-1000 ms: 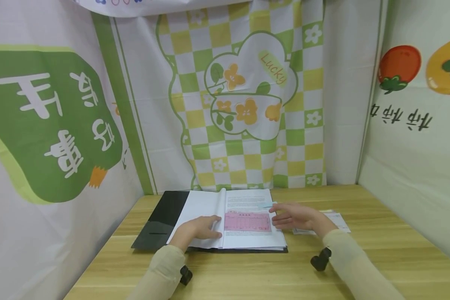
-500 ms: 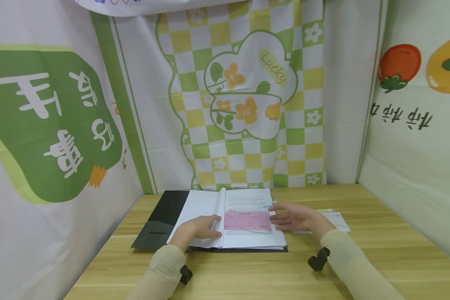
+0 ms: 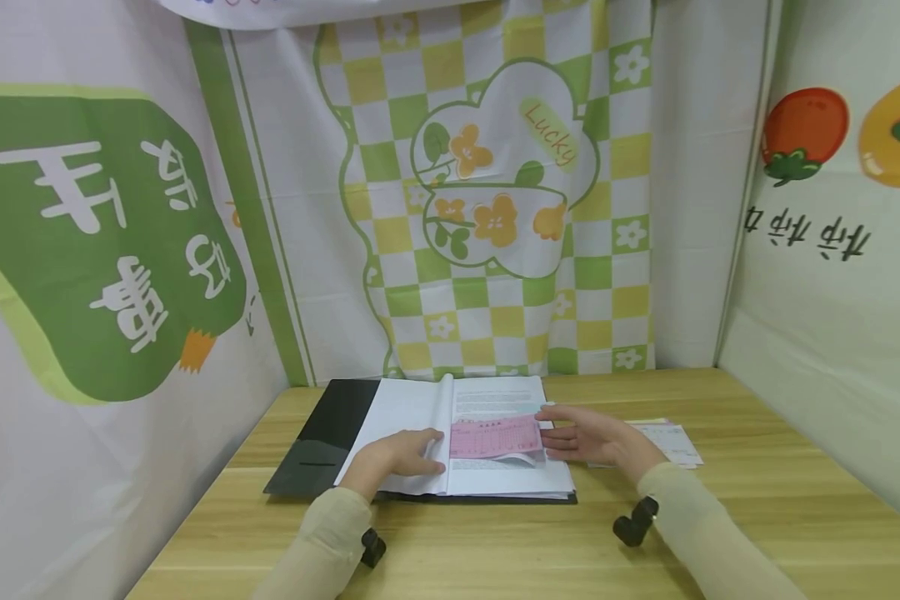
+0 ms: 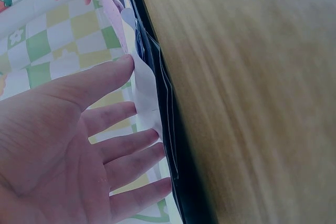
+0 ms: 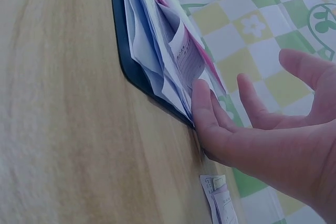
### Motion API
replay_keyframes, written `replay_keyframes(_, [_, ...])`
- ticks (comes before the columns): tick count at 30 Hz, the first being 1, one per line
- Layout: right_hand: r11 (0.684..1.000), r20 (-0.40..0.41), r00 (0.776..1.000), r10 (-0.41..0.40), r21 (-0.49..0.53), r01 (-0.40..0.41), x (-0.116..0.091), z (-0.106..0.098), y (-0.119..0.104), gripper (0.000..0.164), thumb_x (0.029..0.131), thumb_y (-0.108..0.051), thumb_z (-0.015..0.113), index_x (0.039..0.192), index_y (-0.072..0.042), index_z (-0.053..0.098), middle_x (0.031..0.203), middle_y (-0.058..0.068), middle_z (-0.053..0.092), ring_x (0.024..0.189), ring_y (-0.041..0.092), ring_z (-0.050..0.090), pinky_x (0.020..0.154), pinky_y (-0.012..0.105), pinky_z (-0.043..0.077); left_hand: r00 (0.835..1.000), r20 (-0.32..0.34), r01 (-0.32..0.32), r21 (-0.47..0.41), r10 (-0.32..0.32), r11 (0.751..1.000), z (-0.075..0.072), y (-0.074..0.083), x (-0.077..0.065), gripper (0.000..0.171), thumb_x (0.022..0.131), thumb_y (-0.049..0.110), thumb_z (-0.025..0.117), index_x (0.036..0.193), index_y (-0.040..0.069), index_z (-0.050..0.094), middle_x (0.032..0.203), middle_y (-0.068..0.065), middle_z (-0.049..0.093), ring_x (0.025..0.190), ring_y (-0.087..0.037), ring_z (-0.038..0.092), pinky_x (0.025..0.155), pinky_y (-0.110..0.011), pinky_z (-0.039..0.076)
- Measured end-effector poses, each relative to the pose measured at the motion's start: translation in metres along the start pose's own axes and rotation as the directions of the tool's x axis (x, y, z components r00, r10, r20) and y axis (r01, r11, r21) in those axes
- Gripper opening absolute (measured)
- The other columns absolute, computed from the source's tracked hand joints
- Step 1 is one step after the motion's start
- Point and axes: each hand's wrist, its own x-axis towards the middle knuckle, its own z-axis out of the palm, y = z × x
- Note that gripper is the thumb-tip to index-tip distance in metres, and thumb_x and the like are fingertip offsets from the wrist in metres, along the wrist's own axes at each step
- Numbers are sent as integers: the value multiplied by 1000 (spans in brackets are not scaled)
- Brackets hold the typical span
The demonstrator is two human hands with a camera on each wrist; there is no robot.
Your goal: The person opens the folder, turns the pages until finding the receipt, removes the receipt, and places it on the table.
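Note:
A black folder (image 3: pixel 307 437) lies spread on the table, with white pages (image 3: pixel 498 483) inside. On its right page lies a pink printed form (image 3: pixel 495 438), its right side raised, with a white sheet (image 3: pixel 528 460) curling beneath it. My left hand (image 3: pixel 397 454) rests on the left page beside the centre fold, fingers spread and straight in the left wrist view. At the right edge of the pink form, my right hand (image 3: pixel 588 435) has loosely extended fingers. The right wrist view shows one fingertip (image 5: pixel 201 90) right at the sheets, and the other fingers apart from it.
Several small paper slips (image 3: pixel 667 442) lie on the wooden table (image 3: pixel 495 558) to the right of the folder, partly behind the right hand. Printed cloth walls (image 3: pixel 487 333) enclose the table at the back and on both sides.
The pink form's right side has risen and the white sheet beneath has begun to curl into view. My right hand has shifted slightly left; the left hand stays put.

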Motion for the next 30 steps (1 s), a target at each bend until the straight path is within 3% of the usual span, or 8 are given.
replay_keyframes(6, [1000,8,1000,5,7,-5,1,0,0,63,104,-30,67,152,5,45,154,32,43,136,37,50,115,50,47,1000,-1,-2,-1,2,1000,0,-1,-1,64,100,37,73,155,13,51,156,-15,54,147,-34,47,122,-52,37])
replay_keyframes(14, [1000,18,1000,-3,25,3,3,0,1,70,107,-30,63,159,6,33,161,37,32,149,46,38,121,52,39,1000,-2,-5,5,5,1000,1,-1,0,64,100,37,74,155,13,52,156,-15,54,147,-34,47,121,-52,38])
replay_keyframes(25, [996,13,999,-33,79,32,3,2,3,69,107,-24,62,159,6,29,163,37,28,150,48,36,120,53,40,1000,-1,-2,2,2,1000,1,-1,2,64,100,37,74,155,13,52,156,-15,54,147,-35,47,121,-53,37])
replay_keyframes(30, [991,20,999,-36,126,33,6,7,7,75,107,-18,62,162,8,18,162,39,26,151,50,32,121,54,38,1000,1,2,-1,-2,1000,0,0,1,64,100,38,74,155,13,52,156,-15,54,147,-35,48,121,-53,38])
